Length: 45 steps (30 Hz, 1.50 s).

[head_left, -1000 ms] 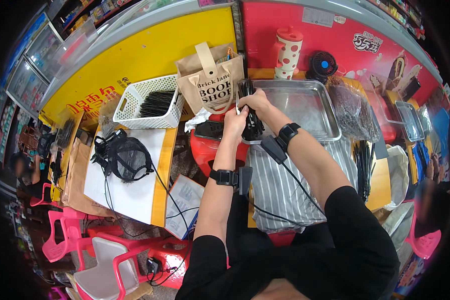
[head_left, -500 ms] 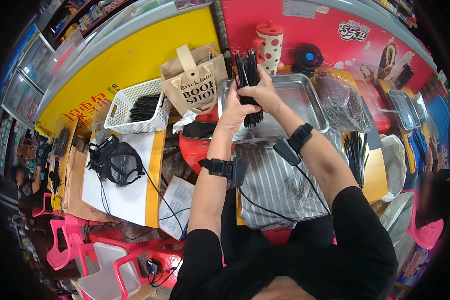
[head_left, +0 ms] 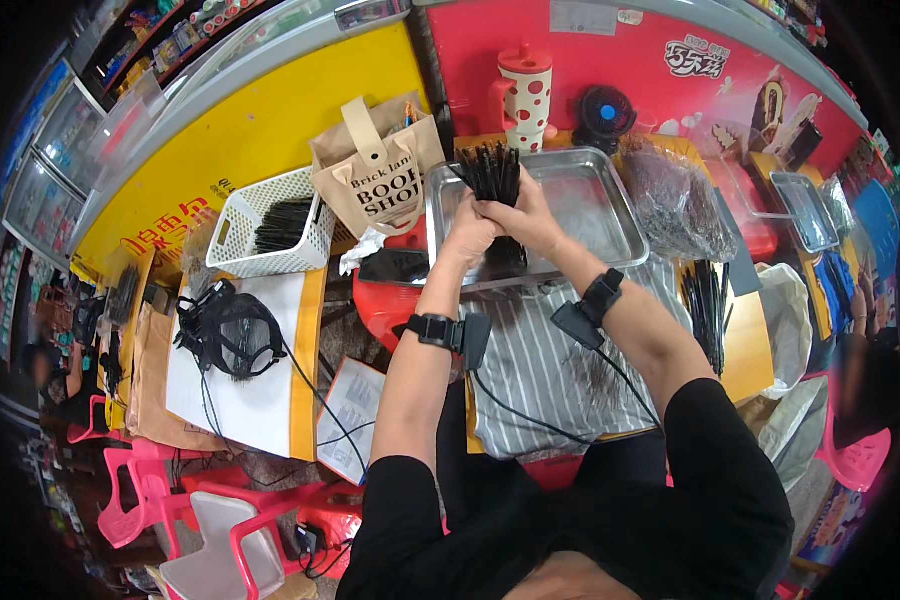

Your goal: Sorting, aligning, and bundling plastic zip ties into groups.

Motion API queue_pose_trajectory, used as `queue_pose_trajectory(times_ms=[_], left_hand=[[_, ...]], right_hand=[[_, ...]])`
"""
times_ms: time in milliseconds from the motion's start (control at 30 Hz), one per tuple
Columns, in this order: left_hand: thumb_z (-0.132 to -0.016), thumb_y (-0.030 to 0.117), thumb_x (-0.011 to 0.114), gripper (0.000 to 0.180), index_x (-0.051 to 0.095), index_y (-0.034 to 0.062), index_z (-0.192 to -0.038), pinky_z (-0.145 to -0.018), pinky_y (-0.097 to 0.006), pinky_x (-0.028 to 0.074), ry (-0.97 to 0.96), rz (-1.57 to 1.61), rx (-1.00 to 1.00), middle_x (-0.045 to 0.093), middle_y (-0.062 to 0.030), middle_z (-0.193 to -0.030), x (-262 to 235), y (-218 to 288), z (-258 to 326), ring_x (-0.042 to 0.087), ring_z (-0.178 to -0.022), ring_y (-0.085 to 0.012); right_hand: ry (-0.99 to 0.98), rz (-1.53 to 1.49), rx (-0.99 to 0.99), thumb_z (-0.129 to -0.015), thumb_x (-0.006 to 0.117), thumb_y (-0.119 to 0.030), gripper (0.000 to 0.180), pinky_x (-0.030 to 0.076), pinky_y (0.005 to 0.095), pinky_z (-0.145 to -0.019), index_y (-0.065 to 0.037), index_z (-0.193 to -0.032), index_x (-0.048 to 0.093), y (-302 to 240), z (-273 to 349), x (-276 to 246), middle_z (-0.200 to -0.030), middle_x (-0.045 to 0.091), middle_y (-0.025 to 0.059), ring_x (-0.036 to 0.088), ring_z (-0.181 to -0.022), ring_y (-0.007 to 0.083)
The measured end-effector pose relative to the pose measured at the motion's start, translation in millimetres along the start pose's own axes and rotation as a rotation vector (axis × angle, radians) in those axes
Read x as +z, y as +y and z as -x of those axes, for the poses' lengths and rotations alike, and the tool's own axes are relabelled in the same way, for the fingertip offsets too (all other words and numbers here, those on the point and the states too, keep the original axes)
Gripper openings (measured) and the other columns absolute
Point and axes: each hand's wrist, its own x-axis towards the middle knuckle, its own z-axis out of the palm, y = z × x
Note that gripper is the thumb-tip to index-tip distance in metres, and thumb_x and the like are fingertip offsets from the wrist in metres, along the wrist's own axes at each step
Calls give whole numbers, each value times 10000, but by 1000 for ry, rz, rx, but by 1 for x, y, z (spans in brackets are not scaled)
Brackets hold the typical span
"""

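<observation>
Both my hands are closed round a thick bundle of long, thin black sticks above the near left part of a shallow metal tray. My left hand wraps it from the left. From the right, my right hand grips it, thumb across the front. The far ends fan out past my fingers, and the lower ends show beneath my hands. More black sticks lie in a pile to the right of the tray. Others fill part of a white perforated basket on the left.
A striped cloth covers the table before me. Behind the tray stand a spotted tumbler and a small fan. A paper bag and black headgear are at left; a plastic bag sits right. Cables trail from my wrist straps.
The bundle has tipped, so its far ends look shorter and more fanned out. My hands have drawn closer together around it. The whole view has shifted slightly.
</observation>
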Motion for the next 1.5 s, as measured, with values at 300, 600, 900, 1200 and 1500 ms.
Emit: queue_pose_trajectory(times_ms=[300,600,900,1200,1500], left_hand=[[-595,-20,754,853,305,56,-1316,-874,-327,474,-7,-301,138,568,-84,-1098,11,4,9,562,-1024,-198],[-570,-96,726,1207,-48,139,-1466,-862,-353,490,38,-210,364,548,-120,-1132,27,16,19,579,-1026,-249],[-545,-57,790,1246,-43,81,-1462,-960,-332,438,-50,-299,173,475,-147,-1286,3,0,26,497,-1170,-242],[-603,31,810,610,538,6,-1148,-846,-309,492,-200,-386,17,634,-77,-1073,-4,18,39,591,-974,-161],[-525,45,849,1182,114,50,-1451,-934,-300,433,-275,-38,89,427,-104,-1290,49,91,71,456,-1183,-190]], right_hand=[[24,-49,126,-716,719,-46,460,466,284,-846,0,-1134,533,1,11,-15,-1026,595,42,558,-939,118],[11,-257,288,-644,753,-18,426,483,269,-765,-4,-1037,588,-27,12,-12,-982,609,46,573,-887,114],[-17,-232,177,-647,727,8,502,463,260,-828,-14,-1113,541,-32,21,2,-1004,586,25,558,-924,107],[186,90,159,-627,710,12,299,472,258,-670,-12,-898,587,-34,24,26,-779,588,1,541,-727,82],[91,-202,56,-646,651,50,202,492,290,-648,21,-838,596,-139,27,-5,-780,615,50,600,-692,141]])
